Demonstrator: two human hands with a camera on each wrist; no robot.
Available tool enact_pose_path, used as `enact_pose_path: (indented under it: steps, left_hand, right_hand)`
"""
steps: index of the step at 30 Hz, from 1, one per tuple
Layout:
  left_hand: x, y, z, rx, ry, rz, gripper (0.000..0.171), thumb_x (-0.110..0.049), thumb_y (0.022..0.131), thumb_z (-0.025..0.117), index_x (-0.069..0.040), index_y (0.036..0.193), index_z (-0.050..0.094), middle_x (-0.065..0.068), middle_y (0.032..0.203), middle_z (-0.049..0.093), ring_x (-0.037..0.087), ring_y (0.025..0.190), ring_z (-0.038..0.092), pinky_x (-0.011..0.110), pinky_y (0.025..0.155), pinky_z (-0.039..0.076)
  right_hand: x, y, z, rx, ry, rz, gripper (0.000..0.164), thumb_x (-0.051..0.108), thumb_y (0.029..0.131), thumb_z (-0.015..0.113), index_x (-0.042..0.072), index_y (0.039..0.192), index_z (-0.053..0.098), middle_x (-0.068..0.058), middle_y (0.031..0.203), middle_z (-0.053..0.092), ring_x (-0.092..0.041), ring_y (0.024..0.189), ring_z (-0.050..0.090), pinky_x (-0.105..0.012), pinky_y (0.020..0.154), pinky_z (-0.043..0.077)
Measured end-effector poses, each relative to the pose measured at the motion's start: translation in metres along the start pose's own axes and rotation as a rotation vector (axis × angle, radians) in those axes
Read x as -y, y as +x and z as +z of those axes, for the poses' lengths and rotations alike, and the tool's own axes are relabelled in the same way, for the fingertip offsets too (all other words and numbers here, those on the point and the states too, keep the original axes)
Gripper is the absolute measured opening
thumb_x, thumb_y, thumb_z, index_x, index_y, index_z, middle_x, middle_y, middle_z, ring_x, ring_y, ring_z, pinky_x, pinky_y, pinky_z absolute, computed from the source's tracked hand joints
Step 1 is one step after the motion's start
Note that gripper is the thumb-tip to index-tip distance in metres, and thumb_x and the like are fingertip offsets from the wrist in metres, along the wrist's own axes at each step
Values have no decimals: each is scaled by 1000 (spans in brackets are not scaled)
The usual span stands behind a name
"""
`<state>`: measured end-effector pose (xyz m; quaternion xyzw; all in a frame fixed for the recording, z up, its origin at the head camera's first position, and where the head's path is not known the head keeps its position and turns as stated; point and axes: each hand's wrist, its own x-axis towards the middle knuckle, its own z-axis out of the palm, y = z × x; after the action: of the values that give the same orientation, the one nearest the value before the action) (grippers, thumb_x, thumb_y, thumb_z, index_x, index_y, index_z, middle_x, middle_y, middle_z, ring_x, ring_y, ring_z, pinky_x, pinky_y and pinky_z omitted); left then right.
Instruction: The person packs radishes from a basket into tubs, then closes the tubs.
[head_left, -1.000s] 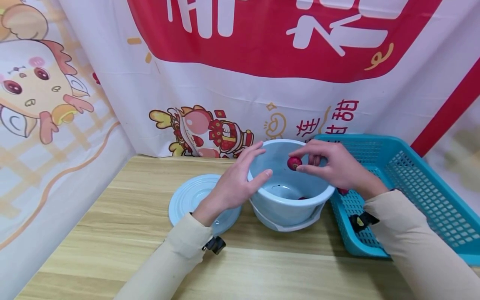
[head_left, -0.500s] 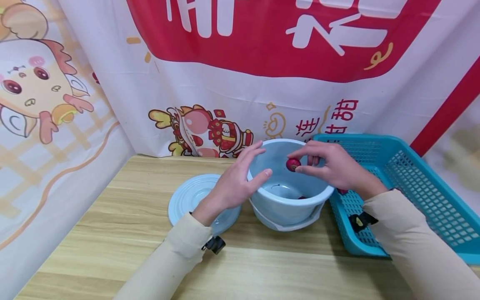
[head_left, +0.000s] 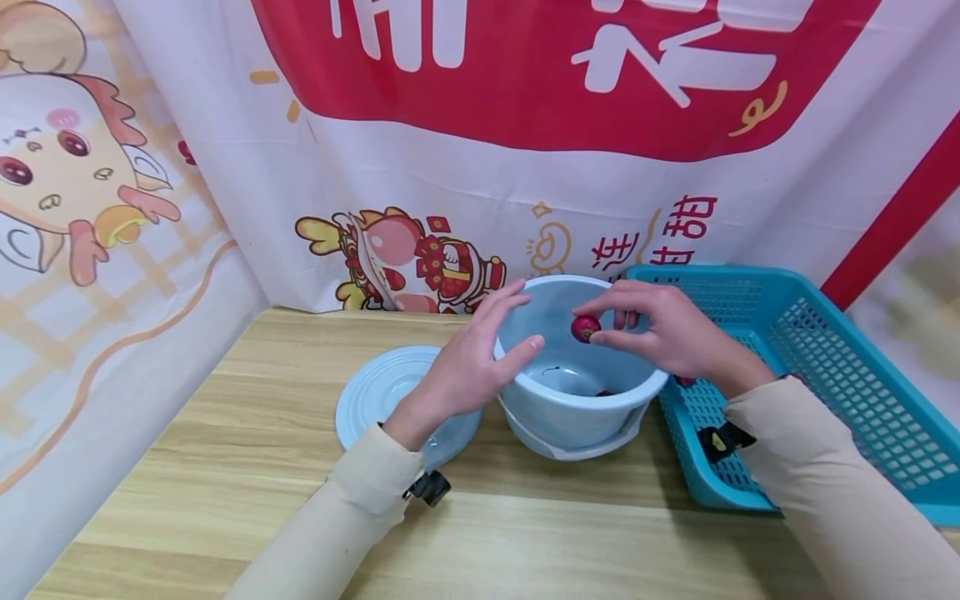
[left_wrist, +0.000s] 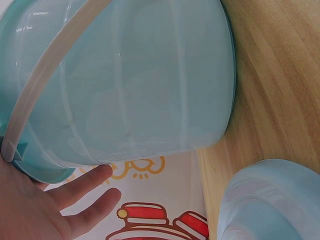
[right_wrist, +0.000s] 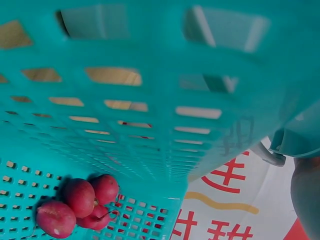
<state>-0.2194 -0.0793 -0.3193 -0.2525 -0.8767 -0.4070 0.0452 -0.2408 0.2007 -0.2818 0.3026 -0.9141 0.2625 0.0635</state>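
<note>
My right hand (head_left: 671, 329) pinches a red radish (head_left: 585, 329) between thumb and fingertips, over the mouth of a light blue bucket (head_left: 570, 429). A dark red bit shows low inside the bucket, mostly hidden by its front wall. My left hand (head_left: 472, 367) rests at the bucket's left rim, fingers extended and thumb over the edge. In the left wrist view, two fingers (left_wrist: 82, 187) of that hand lie loosely spread beside the bucket, near the end of its pale handle (left_wrist: 42, 65). Several radishes (right_wrist: 80, 197) lie together in the teal basket (right_wrist: 150, 187).
A round light blue lid (head_left: 375, 392) lies on the wooden table (head_left: 225, 467), left of the bucket and partly under my left forearm. The basket stands close on the bucket's right, beneath my right forearm. A printed cloth (head_left: 480, 179) hangs behind the table.
My right hand has shifted very slightly left with the radish still pinched. My left hand stays at the bucket's rim. The head view has tilted a little.
</note>
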Motion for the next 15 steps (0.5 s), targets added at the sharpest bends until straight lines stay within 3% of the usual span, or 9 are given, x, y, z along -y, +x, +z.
enact_pose_path:
  steps: [10,15]
  left_hand:
    - [-1,0,0,-4,-1,3,71,-57,102,52,-21,162,41,-15,176,24,20,162,31,65,124,37]
    - [-1,0,0,-5,3,4,71,-57,102,52,-20,162,41,-14,176,24,20,162,31,64,124,37]
  right_hand:
    - [1,-2,-2,-12,41,-28,37,17,90,84,19,127,77,-8,127,74,-32,117,67,-48,85,65]
    - [-1,-1,-1,-9,23,-30,36,17,90,84,19,126,77,-6,125,75,-30,115,68,-35,82,63]
